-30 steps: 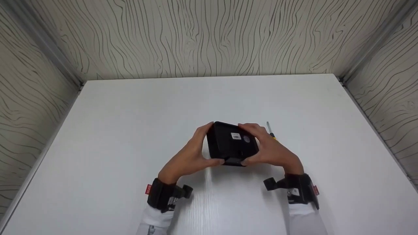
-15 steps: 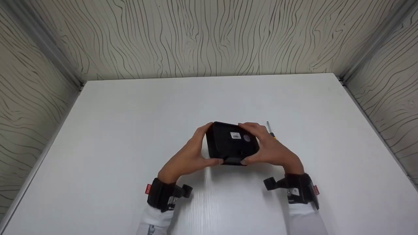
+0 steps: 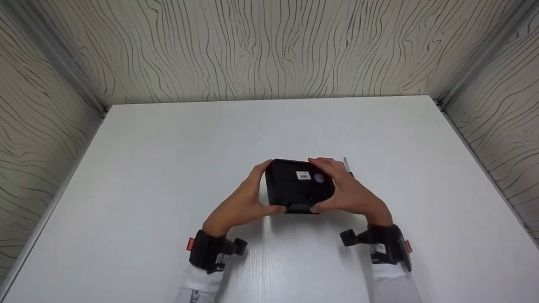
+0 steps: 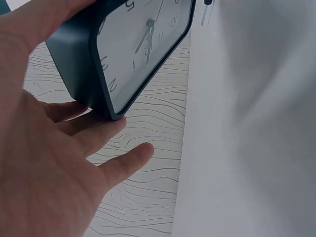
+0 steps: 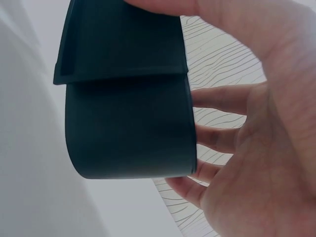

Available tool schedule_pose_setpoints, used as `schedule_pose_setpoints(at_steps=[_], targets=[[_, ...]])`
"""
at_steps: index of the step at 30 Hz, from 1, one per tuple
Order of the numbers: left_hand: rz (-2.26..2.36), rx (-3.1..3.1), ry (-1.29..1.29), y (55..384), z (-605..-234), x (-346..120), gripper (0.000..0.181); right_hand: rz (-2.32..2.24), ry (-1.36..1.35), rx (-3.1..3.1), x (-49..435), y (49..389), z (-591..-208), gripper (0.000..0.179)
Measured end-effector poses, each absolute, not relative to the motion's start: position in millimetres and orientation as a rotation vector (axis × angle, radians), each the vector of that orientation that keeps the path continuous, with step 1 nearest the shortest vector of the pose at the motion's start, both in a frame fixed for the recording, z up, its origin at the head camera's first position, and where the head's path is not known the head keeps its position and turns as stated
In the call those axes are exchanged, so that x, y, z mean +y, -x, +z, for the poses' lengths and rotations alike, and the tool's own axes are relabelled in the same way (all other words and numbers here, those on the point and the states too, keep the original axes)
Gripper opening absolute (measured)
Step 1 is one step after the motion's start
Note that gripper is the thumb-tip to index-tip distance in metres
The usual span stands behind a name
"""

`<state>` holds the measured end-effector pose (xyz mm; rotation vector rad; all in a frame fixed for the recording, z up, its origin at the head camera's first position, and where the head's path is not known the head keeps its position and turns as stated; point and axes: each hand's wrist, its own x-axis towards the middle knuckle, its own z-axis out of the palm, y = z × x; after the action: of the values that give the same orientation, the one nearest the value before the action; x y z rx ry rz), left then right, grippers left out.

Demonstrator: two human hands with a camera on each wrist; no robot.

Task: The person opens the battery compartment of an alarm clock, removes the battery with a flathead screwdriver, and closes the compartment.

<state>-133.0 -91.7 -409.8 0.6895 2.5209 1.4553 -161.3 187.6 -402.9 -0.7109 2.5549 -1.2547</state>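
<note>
Noting a black clock [image 3: 290, 187] held over the white surface [image 3: 168, 147], well in from its back and side edges. We see the dial [image 4: 123, 54] in the left wrist view. Left hand [image 3: 244, 202] pinches one end between thumb and fingers, right hand [image 3: 356, 195] the other. Beside the right hand, a partly hidden screwdriver [image 3: 347, 164]; past the back edge, a grain-patterned wall [image 3: 269, 50].

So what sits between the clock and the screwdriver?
In the head view, the right hand lies between them, holding the clock and partly hiding the screwdriver.
</note>
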Motion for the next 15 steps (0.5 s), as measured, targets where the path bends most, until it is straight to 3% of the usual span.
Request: schedule_pose_setpoints(at_steps=[15], targets=[[1.389, 2.548, -0.677, 133.3, -411.4, -92.5, 0.105, -1.248, 0.727, 2.576, 186.5, 162.7, -403.8, 0.100]])
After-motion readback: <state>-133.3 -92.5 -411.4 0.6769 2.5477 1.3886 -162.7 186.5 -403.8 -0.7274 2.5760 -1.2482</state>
